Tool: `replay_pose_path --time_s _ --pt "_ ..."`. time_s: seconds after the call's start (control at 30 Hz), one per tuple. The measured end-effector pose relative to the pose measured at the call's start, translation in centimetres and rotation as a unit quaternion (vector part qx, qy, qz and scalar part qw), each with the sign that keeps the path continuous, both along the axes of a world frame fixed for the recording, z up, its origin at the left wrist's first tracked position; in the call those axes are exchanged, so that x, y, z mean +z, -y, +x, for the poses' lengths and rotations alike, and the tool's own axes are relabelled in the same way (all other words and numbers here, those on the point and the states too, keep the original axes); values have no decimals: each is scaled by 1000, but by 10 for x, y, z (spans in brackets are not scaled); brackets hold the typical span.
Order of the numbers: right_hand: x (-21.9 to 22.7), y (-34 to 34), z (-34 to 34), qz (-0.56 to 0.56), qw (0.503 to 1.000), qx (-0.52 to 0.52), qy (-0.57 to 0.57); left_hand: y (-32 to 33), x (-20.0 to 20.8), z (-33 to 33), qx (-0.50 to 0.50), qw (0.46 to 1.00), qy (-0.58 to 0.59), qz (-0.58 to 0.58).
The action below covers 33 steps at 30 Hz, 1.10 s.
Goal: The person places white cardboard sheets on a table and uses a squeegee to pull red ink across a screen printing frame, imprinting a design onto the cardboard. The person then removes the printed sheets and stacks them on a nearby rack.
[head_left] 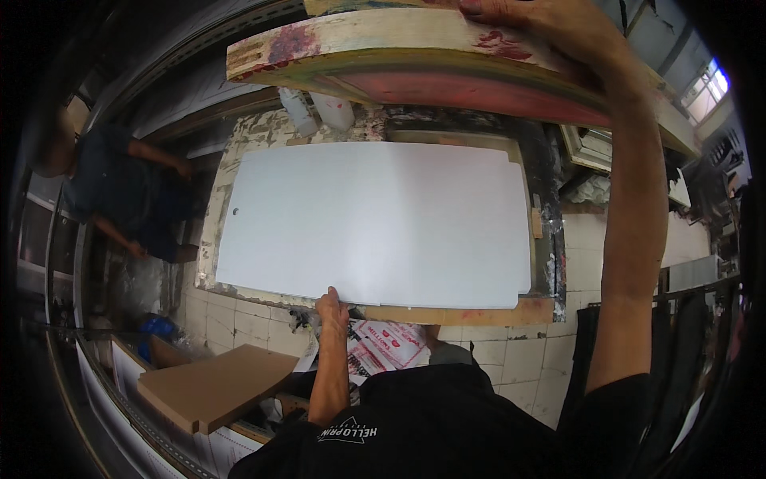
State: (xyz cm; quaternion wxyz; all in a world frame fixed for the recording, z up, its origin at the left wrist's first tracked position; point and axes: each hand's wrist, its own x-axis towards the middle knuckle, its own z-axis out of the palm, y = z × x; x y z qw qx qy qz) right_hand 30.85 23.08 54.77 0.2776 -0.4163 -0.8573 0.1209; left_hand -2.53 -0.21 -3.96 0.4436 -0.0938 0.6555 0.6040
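A large white sheet [367, 223], with notched corners on its right side and a small hole near its left edge, lies flat on a paint-stained table [211, 247]. My left hand [331, 307] pinches its near edge, thumb on top. Above the table's far side, a wooden screen-printing frame [383, 33] is held tilted up, smeared with red and yellow paint; a reddish mesh shows on its underside. My raised right hand [558, 28] grips the top of this frame, partly cut off by the picture's upper edge.
Two whitish plastic containers [331, 112] stand at the table's far side, under the frame. At the left is another person [120, 188]. Brown cardboard pieces [219, 387] lie stacked at lower left. Metal racks [710, 279] line the right side; the floor is tiled.
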Motion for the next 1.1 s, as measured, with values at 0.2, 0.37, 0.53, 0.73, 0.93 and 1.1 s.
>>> replay_pose_path --time_s 0.2,0.37,0.53,0.73,0.93,1.1 --pt "6 -4 2 10 999 -20 23 -2 35 -10 -105 991 80 28" --pt "1 8 -18 -3 1000 -4 -11 3 89 -27 -335 938 -25 -84" --pt "-2 30 -46 148 963 -208 -85 -47 143 -18 -557 729 -310 -249" --pt "21 0 -13 13 994 -79 76 -251 109 116 -516 617 -587 87" --pt "1 -19 21 67 994 -48 76 -423 89 244 -567 565 -593 -83" --pt "-5 -24 36 75 994 -32 71 -436 75 281 -567 515 -634 -106"
